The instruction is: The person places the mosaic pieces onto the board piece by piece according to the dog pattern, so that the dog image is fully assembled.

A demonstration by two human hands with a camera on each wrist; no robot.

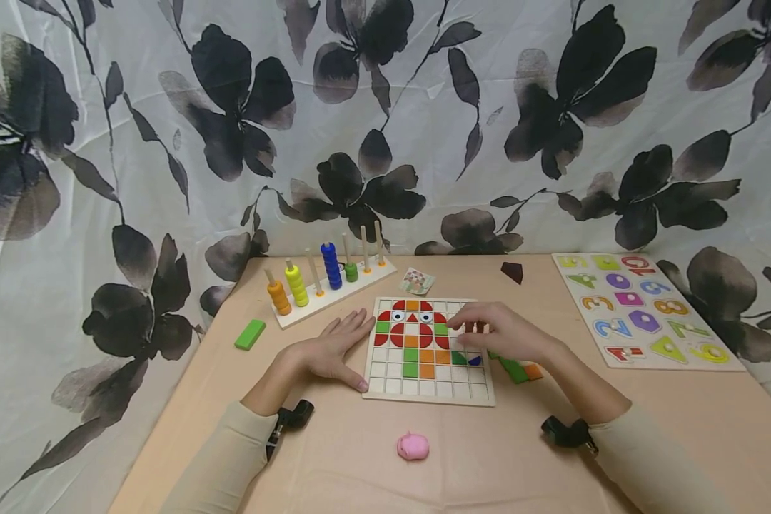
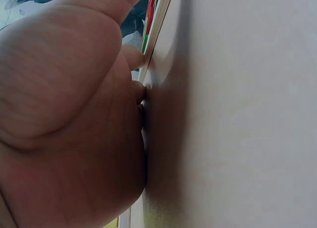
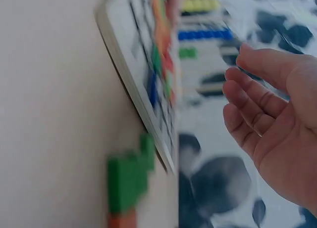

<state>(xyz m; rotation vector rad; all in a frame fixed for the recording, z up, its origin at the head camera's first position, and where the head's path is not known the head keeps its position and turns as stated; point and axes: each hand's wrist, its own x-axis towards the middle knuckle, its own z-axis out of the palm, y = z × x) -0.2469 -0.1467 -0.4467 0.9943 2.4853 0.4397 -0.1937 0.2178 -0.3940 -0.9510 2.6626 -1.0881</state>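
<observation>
A square grid board lies on the table, bearing red, orange, green and blue pieces, with two eye pieces near its top. My left hand rests on the table with spread fingers, its thumb and fingertips touching the board's left edge. The left wrist view shows the palm close up. Above the board's right side hovers my right hand, its fingers loosely bent. In the right wrist view that hand holds nothing. Loose green pieces and an orange piece lie just right of the board.
Behind the board, left, stands a white peg stand with coloured rings. A green block lies farther left, a patterned card and a dark piece at the back. A number board is at right, a pink pig figure in front.
</observation>
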